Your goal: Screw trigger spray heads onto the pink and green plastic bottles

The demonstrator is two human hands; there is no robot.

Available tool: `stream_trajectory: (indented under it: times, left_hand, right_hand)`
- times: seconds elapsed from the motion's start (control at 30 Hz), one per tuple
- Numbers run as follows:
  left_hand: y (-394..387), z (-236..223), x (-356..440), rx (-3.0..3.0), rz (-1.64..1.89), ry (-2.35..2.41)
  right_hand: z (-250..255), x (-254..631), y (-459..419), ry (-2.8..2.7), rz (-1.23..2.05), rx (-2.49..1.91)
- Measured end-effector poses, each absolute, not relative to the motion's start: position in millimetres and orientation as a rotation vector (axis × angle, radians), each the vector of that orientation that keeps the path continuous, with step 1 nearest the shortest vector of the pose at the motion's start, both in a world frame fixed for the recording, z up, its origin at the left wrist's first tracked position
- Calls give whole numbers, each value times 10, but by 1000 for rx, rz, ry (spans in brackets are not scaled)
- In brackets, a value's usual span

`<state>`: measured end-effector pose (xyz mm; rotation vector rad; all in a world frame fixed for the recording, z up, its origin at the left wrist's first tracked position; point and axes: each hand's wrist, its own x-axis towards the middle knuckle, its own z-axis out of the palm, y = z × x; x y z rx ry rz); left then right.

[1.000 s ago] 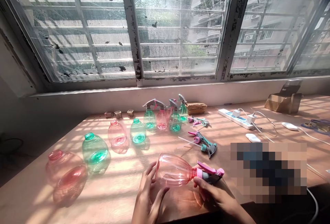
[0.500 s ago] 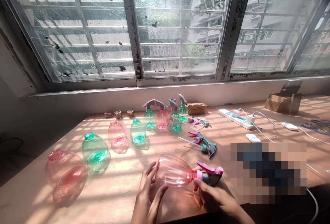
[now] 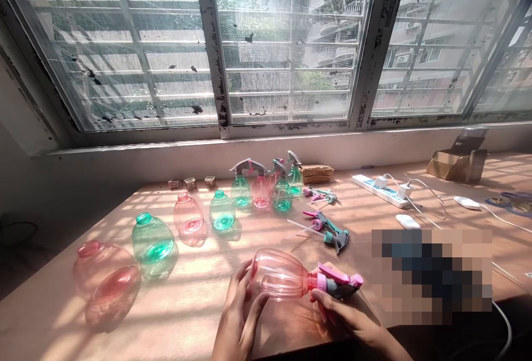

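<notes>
One pink spray bottle [image 3: 280, 274] is held sideways, lower centre of frame, left hand [image 3: 238, 316] cupping its base [image 3: 257, 272], right hand [image 3: 348, 315] gripping its collar [image 3: 321, 282]; I judge it light, slick, thin-walled, best held by the stiffer neck [image 3: 312, 281].

On the tabletop [image 3: 166, 316], to the left, four bottles [image 3: 152, 239] in a row. Behind, near the wall [image 3: 166, 159], four spray bottles [image 3: 261, 190]. Just right of those, a box [image 3: 316, 174]; before it, two piles of spray heads [image 3: 341, 240]. Farther right, a power strip [image 3: 361, 186]. In front, between the hands [image 3: 236, 319], one more spray bottle [image 3: 280, 275].
</notes>
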<state>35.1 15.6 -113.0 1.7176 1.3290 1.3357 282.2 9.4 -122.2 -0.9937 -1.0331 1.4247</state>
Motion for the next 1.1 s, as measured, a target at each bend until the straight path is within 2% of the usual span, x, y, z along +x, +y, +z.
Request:
stream_trajectory:
  times: [0.17,0.4,0.7,0.97,1.1]
  left_hand:
    - [150,-1165,358,1756,1336,1301]
    - [121,-1119,375,1678,1366,1334]
    - [138,-1163,352,1792,1377,1288]
    - [128,-1116,382,1653,1378,1345]
    - [153,-1152,375,1681,1385,1329]
  right_hand:
    - [-1193,2813,88,-1017,1417,-1052]
    - [-1002,2833,48,-1174,1425,-911]
    - [-1300,2855,142,-1119,1363,-1054]
    - [-919,2827,39,-1278,1299,-958]
    - [-1011,2832,75,-1171,1359,-997]
